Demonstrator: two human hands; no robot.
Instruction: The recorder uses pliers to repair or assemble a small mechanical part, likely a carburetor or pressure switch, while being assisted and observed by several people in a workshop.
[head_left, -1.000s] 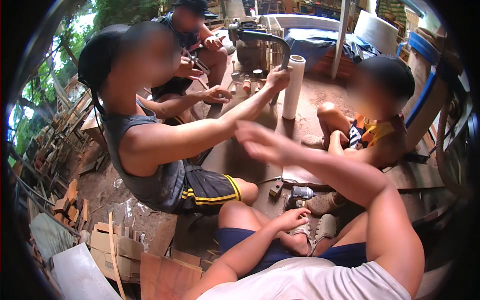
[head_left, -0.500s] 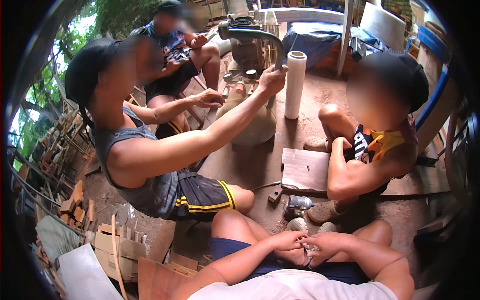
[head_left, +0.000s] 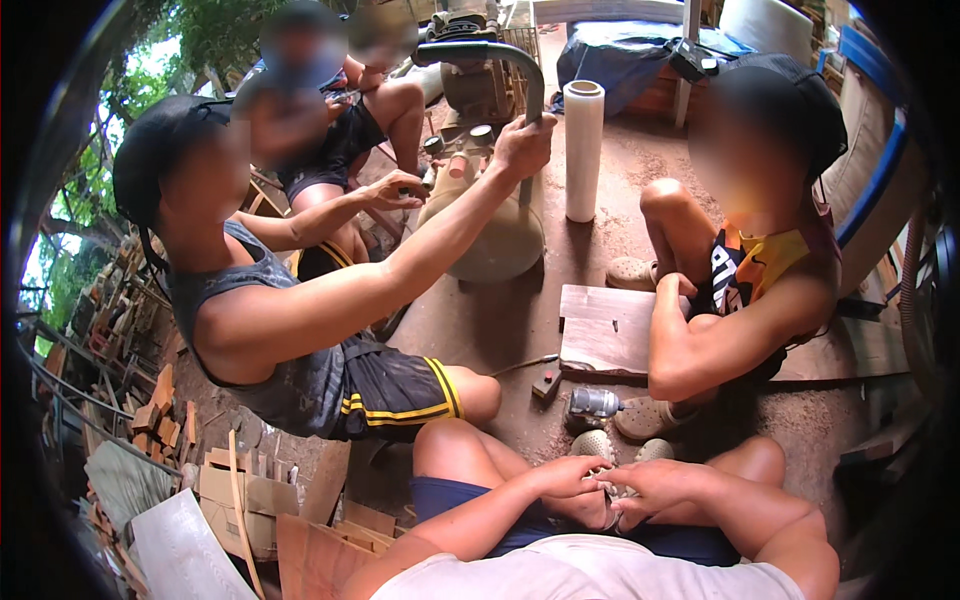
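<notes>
My left hand (head_left: 574, 478) and my right hand (head_left: 645, 487) meet in front of me, between my bent knees. Their fingertips touch and lie loosely apart; I make out nothing held in either. Clog shoes (head_left: 596, 446) show just beyond the fingers. The nearest tool is a grey and black power drill (head_left: 594, 404), lying on the ground past the clogs. Beside it lies a small dark box with a red button (head_left: 546, 384). A flat wooden board (head_left: 605, 331) with a small dark piece on it rests farther off.
A person at left grips the curved handle (head_left: 535, 80) of an air compressor (head_left: 490, 235). Another person sits at right, arms folded over the knees; others sit at back left. A white wrap roll (head_left: 583, 150) stands upright. Wood scraps and cardboard (head_left: 238, 500) lie at left.
The whole view has shifted slightly, with the compressor and roll now higher and farther left. My hands stay together. The person at left still holds the compressor handle.
</notes>
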